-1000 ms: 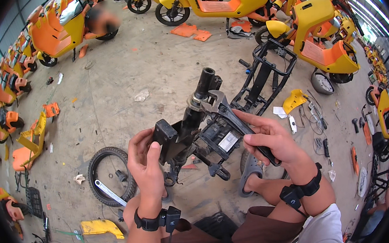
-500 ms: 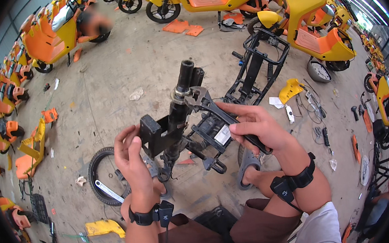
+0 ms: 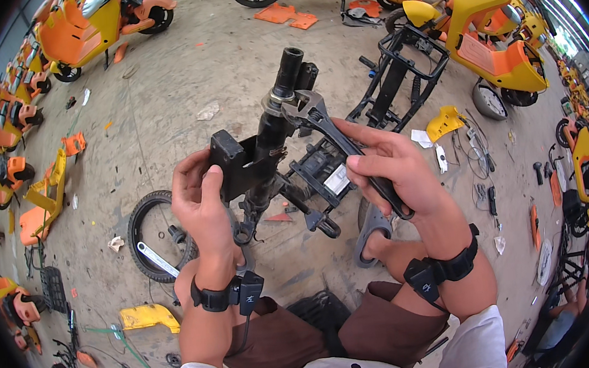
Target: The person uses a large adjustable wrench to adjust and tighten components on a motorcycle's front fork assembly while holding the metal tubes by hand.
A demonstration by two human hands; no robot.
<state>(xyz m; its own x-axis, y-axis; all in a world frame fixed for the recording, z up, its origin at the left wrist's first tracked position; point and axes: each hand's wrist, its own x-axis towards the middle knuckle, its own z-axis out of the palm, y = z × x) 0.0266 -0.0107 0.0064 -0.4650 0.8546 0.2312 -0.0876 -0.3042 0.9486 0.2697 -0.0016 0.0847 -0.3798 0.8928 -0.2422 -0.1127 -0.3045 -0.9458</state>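
Note:
A black scooter frame stands before me with its steering tube rising upright, slightly tilted. Around the tube sits a metal ring nut. My right hand is closed on the handle of a dark adjustable wrench, whose jaws are at the ring nut; whether they grip it I cannot tell. My left hand is closed round the outer end of a black box-shaped bracket fixed to the tube, thumb on the near side. Behind the tube extends the rest of the bare frame.
A loose tyre with a silver wrench lies left of my feet. Yellow body pieces, cables and orange panels are scattered on the concrete floor. Yellow-orange scooters stand around. At lower right another person is partly visible.
The whole scene has shifted in the picture, the tube now higher up. The wrench handle slants a little more steeply. Both hands keep their holds.

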